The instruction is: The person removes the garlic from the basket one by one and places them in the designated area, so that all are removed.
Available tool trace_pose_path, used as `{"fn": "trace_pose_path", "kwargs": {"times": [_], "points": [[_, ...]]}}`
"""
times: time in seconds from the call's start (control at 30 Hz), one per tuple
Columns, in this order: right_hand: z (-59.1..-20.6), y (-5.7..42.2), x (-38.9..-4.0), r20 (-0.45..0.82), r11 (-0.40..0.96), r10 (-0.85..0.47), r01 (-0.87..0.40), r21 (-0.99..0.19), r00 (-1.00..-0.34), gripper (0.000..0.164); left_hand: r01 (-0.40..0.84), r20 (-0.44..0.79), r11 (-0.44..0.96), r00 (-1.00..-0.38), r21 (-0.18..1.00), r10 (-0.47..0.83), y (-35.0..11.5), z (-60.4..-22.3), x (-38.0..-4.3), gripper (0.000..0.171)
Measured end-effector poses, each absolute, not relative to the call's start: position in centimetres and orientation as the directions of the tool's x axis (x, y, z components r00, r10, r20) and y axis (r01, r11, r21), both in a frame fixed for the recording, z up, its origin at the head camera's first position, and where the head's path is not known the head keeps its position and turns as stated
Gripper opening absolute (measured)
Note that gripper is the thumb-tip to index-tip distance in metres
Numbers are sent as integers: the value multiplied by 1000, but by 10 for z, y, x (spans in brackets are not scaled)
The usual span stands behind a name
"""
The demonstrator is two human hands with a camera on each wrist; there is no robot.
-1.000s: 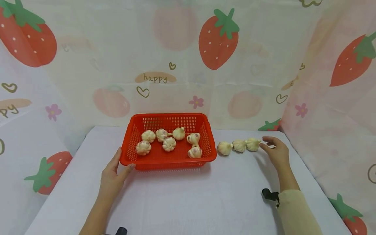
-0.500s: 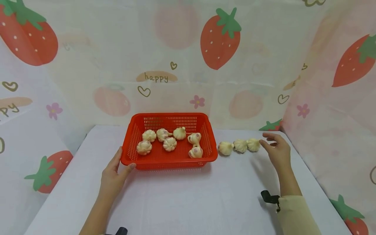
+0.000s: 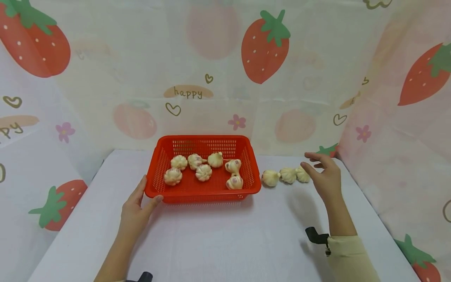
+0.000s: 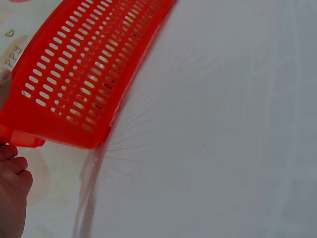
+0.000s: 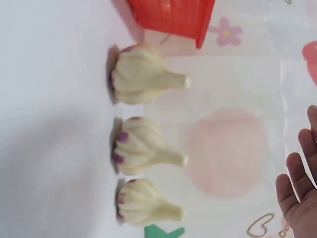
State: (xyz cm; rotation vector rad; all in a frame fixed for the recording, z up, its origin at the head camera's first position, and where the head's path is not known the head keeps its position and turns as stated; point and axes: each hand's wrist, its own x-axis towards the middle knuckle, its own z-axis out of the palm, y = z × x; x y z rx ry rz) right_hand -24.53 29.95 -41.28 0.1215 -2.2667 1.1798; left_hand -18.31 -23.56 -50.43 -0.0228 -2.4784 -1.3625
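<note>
My left hand (image 3: 135,215) grips the front left corner of a red plastic basket (image 3: 202,198). In the left wrist view, the thumb (image 4: 5,87) lies against the basket's slotted wall and the curled fingers (image 4: 12,171) are below the rim. Several garlic bulbs (image 3: 203,172) lie inside the basket. To its right, three more stand in a row on the table: a near one (image 3: 270,178), a middle one (image 3: 288,175) and an end one (image 3: 302,175). My right hand (image 3: 325,182) hovers by the end bulb, holding nothing, thumb and fingers apart.
A white cloth covers the table (image 3: 225,243). Strawberry-printed curtain (image 3: 218,113) hangs close behind the basket and along both sides. A black wrist camera mount (image 3: 317,236) sticks out from the right sleeve (image 3: 349,254).
My right hand has risen slightly and shifted left, from beside the end garlic bulb until it partly overlaps it in the head view. The left hand, the basket and the bulbs stay put.
</note>
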Motion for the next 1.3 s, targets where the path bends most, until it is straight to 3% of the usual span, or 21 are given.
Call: {"fn": "trace_pose_path", "kwargs": {"times": [0.67,1.3], "points": [[-361,230,-250,658,538,-83,-589,-603,-749,29,178,295,550,-947,816,-131,-236,-504,-182,89],[-303,173,-285,616,565,-343,-680,-468,-709,28,181,300,550,-944,815,-134,-235,-506,-183,88]]}}
